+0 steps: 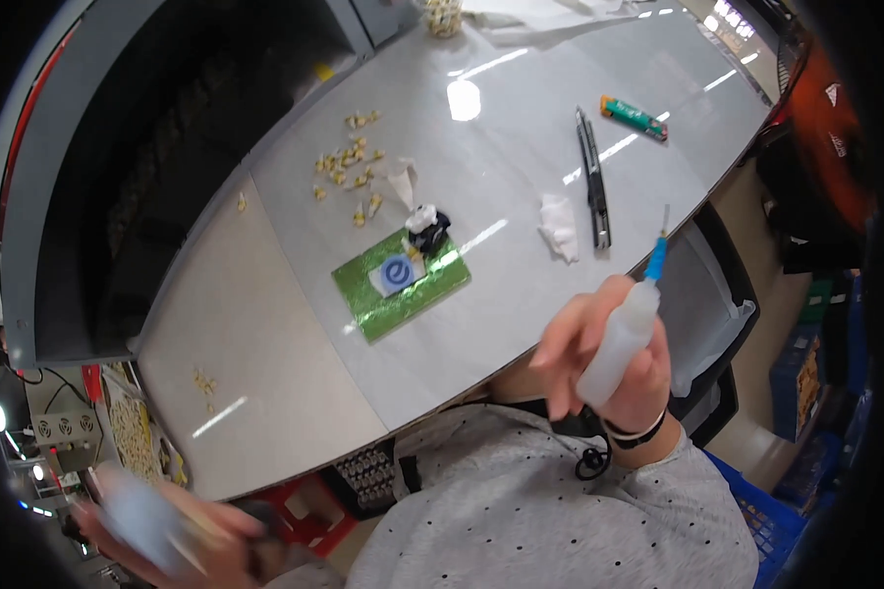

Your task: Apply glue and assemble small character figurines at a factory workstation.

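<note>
My right hand (648, 368) is closed around a white squeeze bottle (621, 344) with a blue-hubbed needle tip (655, 257) pointing up and away. At the lower left, my left hand (221, 538) is smeared by motion. A pale bluish thing (147, 520) is in it, too blurred to name. On the table between the hands lies a green block (368, 312) with a round blue piece (397, 273) on top. A crumpled black and white bundle (427, 228) rests at its far edge. Small yellow-and-white parts (344, 162) are scattered beyond it.
Right of the block lie a crumpled white tissue (558, 228), black tweezers (593, 182) and a green lighter-like stick (634, 118). A grey machine housing (206, 98) borders the table at left. A jar of small parts (443, 18) stands at the far edge. A blue basket (756, 520) is at lower right.
</note>
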Motion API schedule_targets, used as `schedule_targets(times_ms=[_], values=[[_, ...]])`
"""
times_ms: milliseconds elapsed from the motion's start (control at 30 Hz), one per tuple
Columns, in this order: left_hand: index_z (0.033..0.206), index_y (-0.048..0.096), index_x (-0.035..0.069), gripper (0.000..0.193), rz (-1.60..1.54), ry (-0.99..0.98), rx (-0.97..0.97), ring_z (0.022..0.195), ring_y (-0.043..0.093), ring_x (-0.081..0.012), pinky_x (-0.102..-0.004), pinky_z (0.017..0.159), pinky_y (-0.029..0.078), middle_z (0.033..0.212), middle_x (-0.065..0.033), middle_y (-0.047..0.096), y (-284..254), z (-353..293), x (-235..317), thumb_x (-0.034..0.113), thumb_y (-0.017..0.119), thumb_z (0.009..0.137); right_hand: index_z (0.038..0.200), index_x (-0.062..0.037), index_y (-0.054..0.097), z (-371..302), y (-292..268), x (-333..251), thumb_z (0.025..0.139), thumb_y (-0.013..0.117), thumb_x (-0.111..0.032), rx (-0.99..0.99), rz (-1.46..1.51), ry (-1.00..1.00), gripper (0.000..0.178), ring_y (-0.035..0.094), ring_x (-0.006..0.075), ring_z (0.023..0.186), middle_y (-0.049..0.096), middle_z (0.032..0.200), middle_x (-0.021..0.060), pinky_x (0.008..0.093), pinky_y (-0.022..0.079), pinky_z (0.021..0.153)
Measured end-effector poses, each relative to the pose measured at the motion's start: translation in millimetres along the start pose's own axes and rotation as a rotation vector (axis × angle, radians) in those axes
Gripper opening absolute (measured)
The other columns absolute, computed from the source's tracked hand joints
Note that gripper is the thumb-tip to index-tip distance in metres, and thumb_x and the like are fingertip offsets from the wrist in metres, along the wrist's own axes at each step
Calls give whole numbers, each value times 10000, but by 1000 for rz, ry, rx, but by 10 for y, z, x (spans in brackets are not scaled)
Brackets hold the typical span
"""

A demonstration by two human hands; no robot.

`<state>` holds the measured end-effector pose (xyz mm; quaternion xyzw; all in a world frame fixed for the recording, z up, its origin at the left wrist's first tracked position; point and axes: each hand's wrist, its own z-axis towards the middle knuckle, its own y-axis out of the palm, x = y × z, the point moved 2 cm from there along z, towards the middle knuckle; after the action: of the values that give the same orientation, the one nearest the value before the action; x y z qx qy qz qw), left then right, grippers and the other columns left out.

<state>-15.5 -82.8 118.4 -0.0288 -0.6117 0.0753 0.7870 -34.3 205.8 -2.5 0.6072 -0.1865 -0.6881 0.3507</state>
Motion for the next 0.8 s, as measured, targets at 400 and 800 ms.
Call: schedule_targets(times_ms=[400,800], values=[[1217,289,-38,489,-701,-479,-516,865,510,-141,-278,770,433,1038,-106,382,1185,-544,-938,-116,469,769,951,-27,364,-71,270,215,830,517,-367,119,-8,81,391,574,190,597,584,773,231,260,485,540],[822,591,47,334,224,430,-406,500,433,-110,-205,470,360,733,-50,546,1174,-158,-505,178,681,528,922,-41,350,65,5,130,888,379,-358,234,-262,-275,320,445,130,485,473,654,80,212,343,410]])
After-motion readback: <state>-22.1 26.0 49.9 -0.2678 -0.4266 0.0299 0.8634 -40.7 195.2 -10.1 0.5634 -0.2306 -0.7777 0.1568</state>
